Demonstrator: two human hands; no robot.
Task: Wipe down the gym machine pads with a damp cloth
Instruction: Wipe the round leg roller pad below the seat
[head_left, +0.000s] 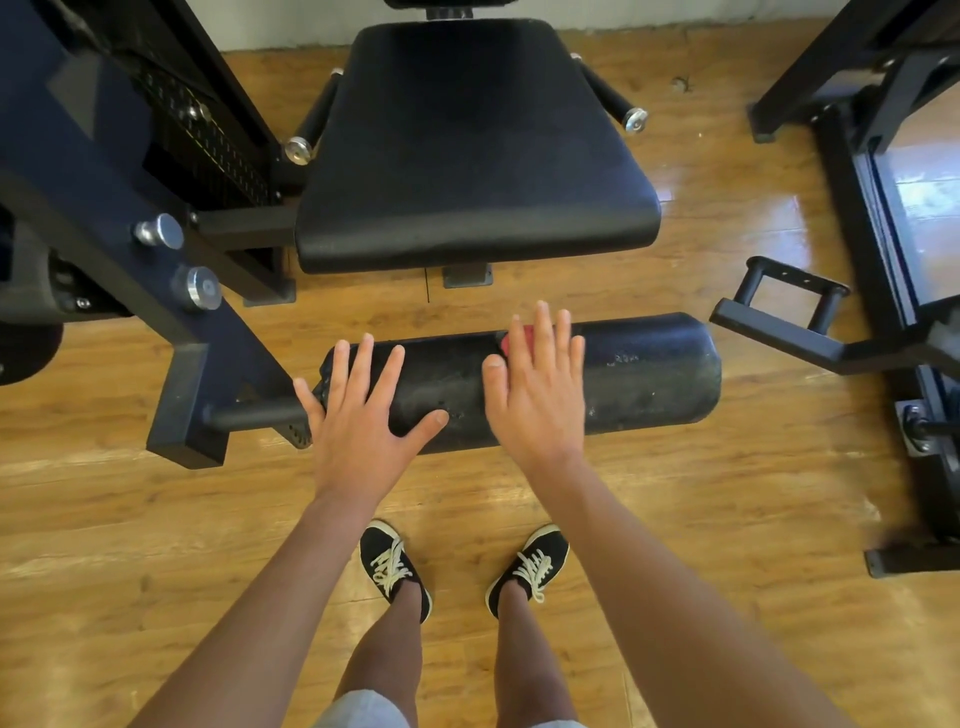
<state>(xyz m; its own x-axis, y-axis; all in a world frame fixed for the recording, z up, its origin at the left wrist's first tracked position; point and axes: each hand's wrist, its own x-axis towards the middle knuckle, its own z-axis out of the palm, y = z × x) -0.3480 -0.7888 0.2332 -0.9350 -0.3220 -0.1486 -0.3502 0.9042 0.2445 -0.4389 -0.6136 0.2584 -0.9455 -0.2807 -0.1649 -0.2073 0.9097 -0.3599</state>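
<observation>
Under the fingers (544, 338) the black roller pad (649, 374) looks scuffed and faintly shiny, beyond them the seat pad (467, 145) is matt, fine-grained and vinyl-like, left of them polished metal knobs (202, 287) stud a dark painted frame (192, 395), and the wooden floor (156, 519) is glossy.

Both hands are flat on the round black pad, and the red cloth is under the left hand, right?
Not quite. The head view shows the red cloth peeking out under the right hand, not the left hand. Both hands do lie flat on the round black pad.
</observation>
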